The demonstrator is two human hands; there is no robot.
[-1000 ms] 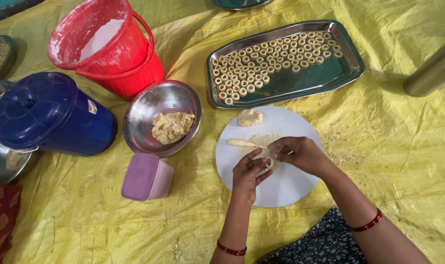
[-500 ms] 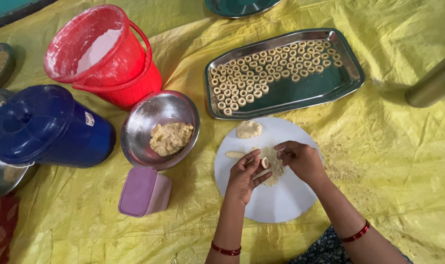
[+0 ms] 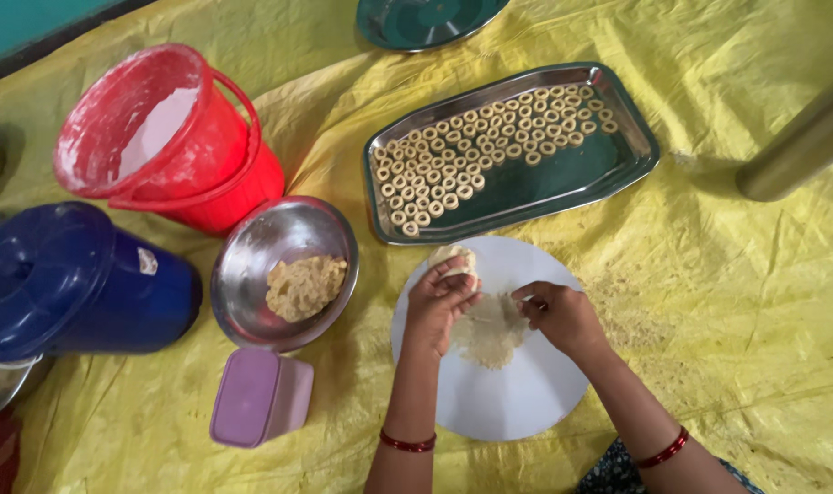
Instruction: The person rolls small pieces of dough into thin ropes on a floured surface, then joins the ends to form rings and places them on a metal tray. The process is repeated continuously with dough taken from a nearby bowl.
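Left hand [image 3: 439,302] on the round white board [image 3: 517,402], fingers curled and pinching the pale dough lump [image 3: 455,259] at the board's far edge; right hand [image 3: 561,316] just beside it, fingers bunched over something small, cannot tell what or whether they really grip; between the hands a crumbly patch of dough [image 3: 490,334] lies on the board. Steel tray [image 3: 608,169] beyond the board holds rows of small dough rings [image 3: 471,165]; steel bowl [image 3: 252,265] with a dough mound [image 3: 304,285] to the left, lilac lidded box [image 3: 259,398] below it, red bucket [image 3: 197,155] and blue lidded container [image 3: 69,284] further left; everything sits on a yellow sheet [image 3: 727,293] on the floor.

Risks, judged: crumbly dough could break apart when rolled; lump sits near the board's rim and could slip onto the sheet; a stray elbow could nudge the tray.

Hidden: right fingertips and whatever they hold; the lump is partly covered by the left fingers; green plate [image 3: 416,18] and a brass-coloured cylinder [image 3: 800,151] are cut off at the edges; bucket contents unclear, white powder on its walls.
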